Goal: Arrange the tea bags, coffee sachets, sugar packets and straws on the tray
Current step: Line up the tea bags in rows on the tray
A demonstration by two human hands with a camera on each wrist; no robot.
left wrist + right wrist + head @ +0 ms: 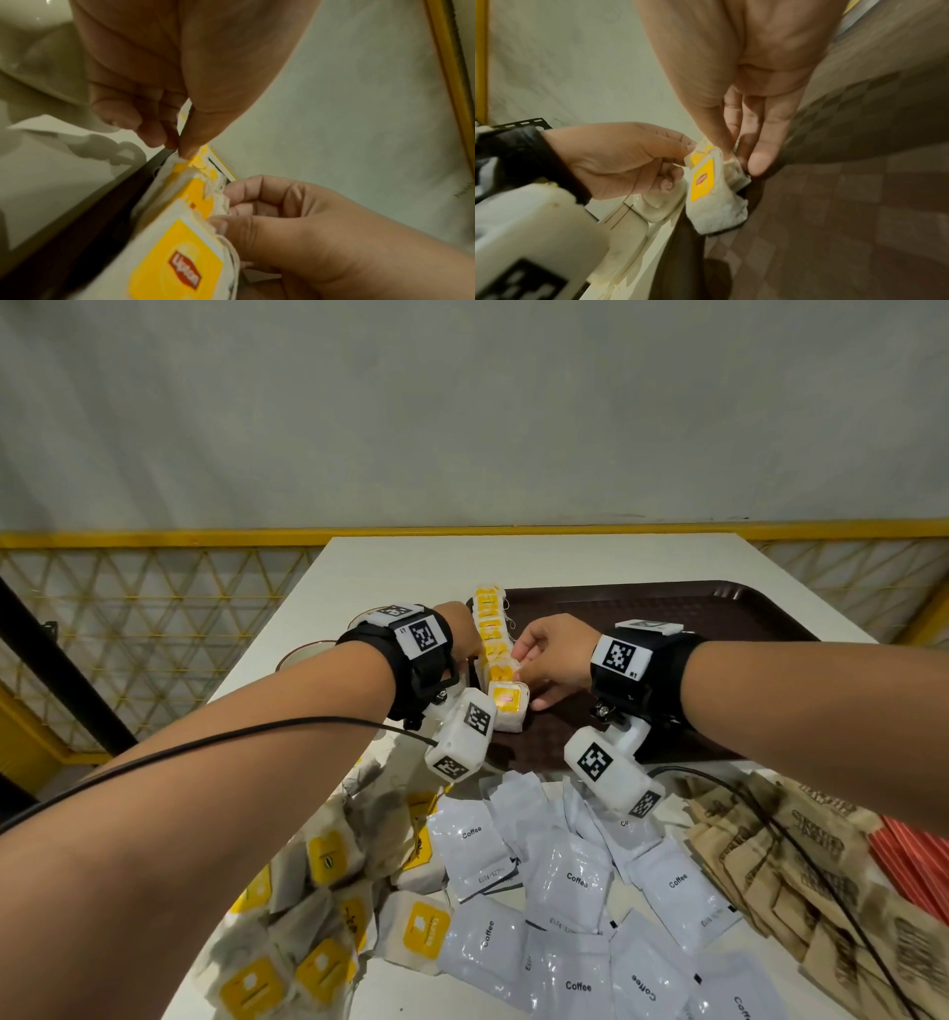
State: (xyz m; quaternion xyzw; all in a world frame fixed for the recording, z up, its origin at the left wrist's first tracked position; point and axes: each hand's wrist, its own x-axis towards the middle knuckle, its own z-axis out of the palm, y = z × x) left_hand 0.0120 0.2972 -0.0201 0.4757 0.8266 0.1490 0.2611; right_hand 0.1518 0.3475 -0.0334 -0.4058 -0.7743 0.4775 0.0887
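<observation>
A row of yellow-labelled tea bags (490, 629) stands along the left edge of the dark brown tray (667, 590). My left hand (464, 642) reaches the row from the left, and its thumb and fingers (177, 146) pinch the top of a tea bag. From the right, my right hand (521, 660) pinches the same cluster between thumb and fingers (727, 151). The nearest tea bag (180, 263) shows a Lipton label and leans on the row (706, 182). The left fingertips are hidden in the head view.
Loose tea bags (318, 916) are heaped at the near left, white coffee sachets (565, 891) in the middle, brown sugar packets (796, 865) to the right, and red straws (914, 865) at the far right. Cups (303, 654) stand left of the tray. Most of the tray floor (859, 203) is bare.
</observation>
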